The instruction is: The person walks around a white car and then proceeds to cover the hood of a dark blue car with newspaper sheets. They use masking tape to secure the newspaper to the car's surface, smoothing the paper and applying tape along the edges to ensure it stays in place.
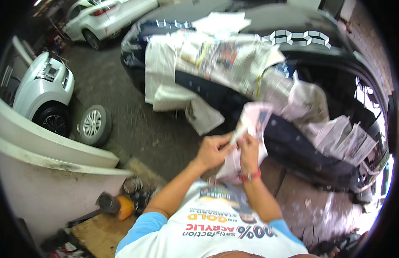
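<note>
Both of my hands meet in front of my chest at a sheet of newspaper (256, 115). My left hand (213, 151) pinches the paper's left edge, where a pale strip runs along it. Close beside it, my right hand (248, 148) grips the same sheet, with a red band around that wrist. The sheet hangs down past my right wrist and its top stands up above my fingers. Just beyond is a dark car (208, 88), its upper parts draped with several newspaper sheets (234, 53). Whether tape lies between my fingers cannot be made out.
A loose wheel (95, 124) leans on the dark floor at left, near a white car (47, 88). Another white car (107, 19) stands at the back. A low white wall (49, 172) runs along my left. Orange and black tools (122, 206) lie beside a wooden board (100, 234).
</note>
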### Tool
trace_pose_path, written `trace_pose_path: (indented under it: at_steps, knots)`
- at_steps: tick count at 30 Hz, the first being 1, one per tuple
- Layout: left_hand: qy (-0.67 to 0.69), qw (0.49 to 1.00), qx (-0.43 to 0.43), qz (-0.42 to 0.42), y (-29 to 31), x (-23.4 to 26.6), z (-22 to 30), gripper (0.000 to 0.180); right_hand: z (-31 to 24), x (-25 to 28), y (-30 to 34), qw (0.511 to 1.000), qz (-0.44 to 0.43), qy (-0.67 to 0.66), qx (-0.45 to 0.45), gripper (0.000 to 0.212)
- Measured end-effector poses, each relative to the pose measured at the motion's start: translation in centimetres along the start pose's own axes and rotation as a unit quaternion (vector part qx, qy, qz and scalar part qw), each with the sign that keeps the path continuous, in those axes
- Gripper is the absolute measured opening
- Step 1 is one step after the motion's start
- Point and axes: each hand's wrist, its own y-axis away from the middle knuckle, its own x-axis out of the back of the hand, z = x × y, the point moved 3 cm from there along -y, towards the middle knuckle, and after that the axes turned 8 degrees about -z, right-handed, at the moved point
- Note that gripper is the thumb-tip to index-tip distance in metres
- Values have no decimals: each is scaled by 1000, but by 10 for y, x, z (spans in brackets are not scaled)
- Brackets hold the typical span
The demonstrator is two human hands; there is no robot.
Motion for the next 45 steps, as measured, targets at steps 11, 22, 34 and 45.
trace_pose_path:
  at_steps: [11, 22, 34, 45]
  knots:
    - [-71, 989, 23, 124, -55, 177, 37, 43, -65, -173, -142, 974, -126, -177, 62, 27]
    - [-144, 975, 0, 167, -135, 235, 35, 41, -80, -209, -254, 926, -190, -325, 13, 24]
    - [-176, 976, 15, 129, -171, 293, 10, 29, -92, -238, -284, 979, -89, -142, 118, 7]
    - [95, 968, 27, 231, -199, 519, -46, 25, -94, -216, -263, 920, 165, -329, 134, 11]
